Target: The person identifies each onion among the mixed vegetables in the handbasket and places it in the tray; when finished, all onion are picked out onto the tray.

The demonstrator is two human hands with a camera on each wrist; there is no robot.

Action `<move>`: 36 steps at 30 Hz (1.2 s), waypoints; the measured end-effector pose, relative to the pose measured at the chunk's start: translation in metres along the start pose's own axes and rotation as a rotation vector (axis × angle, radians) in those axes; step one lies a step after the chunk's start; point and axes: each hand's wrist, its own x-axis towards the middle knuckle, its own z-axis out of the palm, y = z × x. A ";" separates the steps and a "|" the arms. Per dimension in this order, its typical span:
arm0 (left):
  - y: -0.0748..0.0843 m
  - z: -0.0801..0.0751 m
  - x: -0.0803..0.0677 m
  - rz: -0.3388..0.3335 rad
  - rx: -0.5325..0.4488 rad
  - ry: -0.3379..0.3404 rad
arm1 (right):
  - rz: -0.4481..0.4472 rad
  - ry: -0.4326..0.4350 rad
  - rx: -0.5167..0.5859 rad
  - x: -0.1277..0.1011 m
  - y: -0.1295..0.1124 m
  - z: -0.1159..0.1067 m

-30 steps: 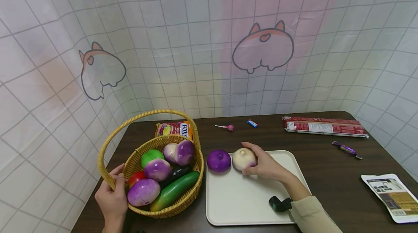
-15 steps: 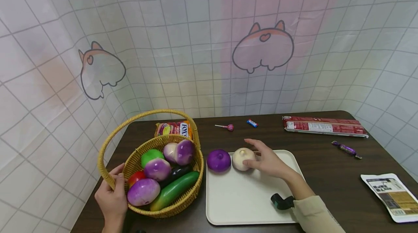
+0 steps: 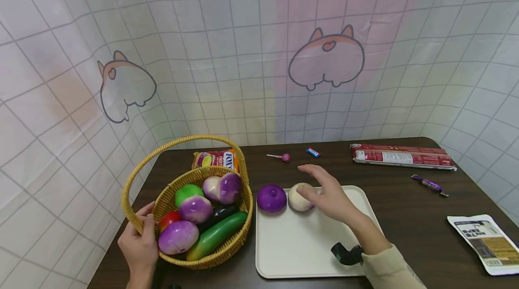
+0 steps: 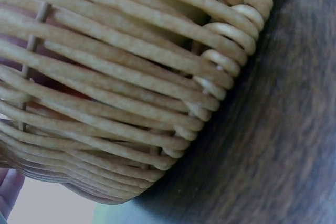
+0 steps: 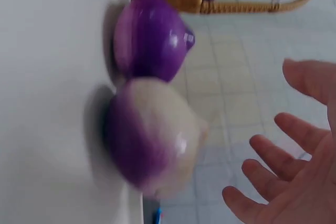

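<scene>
My left hand (image 3: 139, 246) grips the left rim of the woven basket (image 3: 227, 253) near the foot of its arched handle. Inside lie purple-and-white turnips (image 3: 178, 237), a green cucumber-like vegetable (image 3: 223, 235), a dark eggplant (image 3: 219, 217), a red tomato-like piece (image 3: 169, 220) and a green round one (image 3: 188, 196). On the white tray (image 3: 300, 253), a purple onion-like vegetable (image 3: 271, 199) and a white-and-purple turnip (image 5: 152, 135) sit side by side at the back left. My right hand (image 3: 334, 201) hovers just above and right of that turnip, fingers spread, holding nothing; in the right wrist view a gap separates them.
Behind the basket lies a candy bag (image 3: 216, 160). A lollipop (image 3: 284, 157) and a small blue wrapped candy (image 3: 313, 152) are at the back. To the right are a long red packet (image 3: 401, 157), a purple candy (image 3: 430, 185) and a white-and-brown pouch (image 3: 486, 244).
My right hand has let go of the white-and-purple turnip and lifted up from it, its fingers spreading. The turnip stays on the tray. My left hand and the basket have not moved.
</scene>
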 end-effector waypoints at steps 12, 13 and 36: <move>-0.001 0.001 0.000 -0.016 -0.021 0.008 | -0.079 -0.061 0.063 -0.006 -0.036 0.035; -0.003 0.002 0.001 -0.011 -0.019 0.009 | -0.088 -0.069 0.065 -0.007 -0.039 0.038; -0.012 0.001 0.000 -0.025 0.021 0.018 | -0.290 -0.134 0.164 -0.002 -0.080 0.108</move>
